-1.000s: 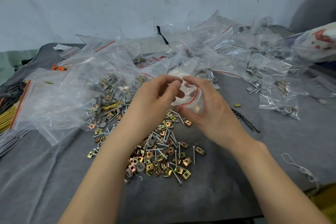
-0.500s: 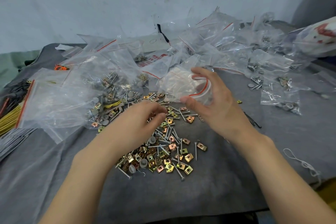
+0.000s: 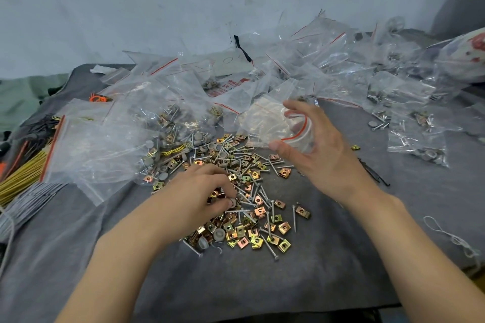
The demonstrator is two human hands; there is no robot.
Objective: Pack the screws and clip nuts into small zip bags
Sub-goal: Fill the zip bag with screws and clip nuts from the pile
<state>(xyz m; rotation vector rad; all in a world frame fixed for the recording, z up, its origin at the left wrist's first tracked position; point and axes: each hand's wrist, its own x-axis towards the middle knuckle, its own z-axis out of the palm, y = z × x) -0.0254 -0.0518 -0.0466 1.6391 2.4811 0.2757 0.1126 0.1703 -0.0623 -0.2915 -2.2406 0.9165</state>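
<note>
**Bag up in your right hand, left hand down in the parts**

Your right hand [image 3: 317,157] holds the small zip bag [image 3: 270,126] off the cloth, above the far edge of the pile [image 3: 249,186]. Your thumb [image 3: 278,145] sits under the bag's red-lined mouth and your fingers [image 3: 299,107] arch over the top of it, so the hand is clamped round the opening and the mouth gapes toward your palm. The clear body of the bag trails away to your left, toward the other bags.

Your left hand [image 3: 202,191] is palm down on the near left side of the pile, well apart from the bag and lower than it. Its fingers are curled, with the tips bunched among the loose parts. Whether they have a piece pinched cannot be told, because the fingertips cover it.

The pile lies on the grey cloth [image 3: 262,283] between your two forearms. Thin silver screws [image 3: 294,215] are mixed in with square gold clip nuts [image 3: 302,211], along with a few grey round caps.

A large zip bag [image 3: 99,147] lies just beside the pile on your left, with more of the same parts spilling from it. Filled bags [image 3: 380,86] are heaped along the back and to your right. Yellow wires [image 3: 21,178] lie at the far left edge, and a white string [image 3: 451,236] lies near your right forearm.
</note>
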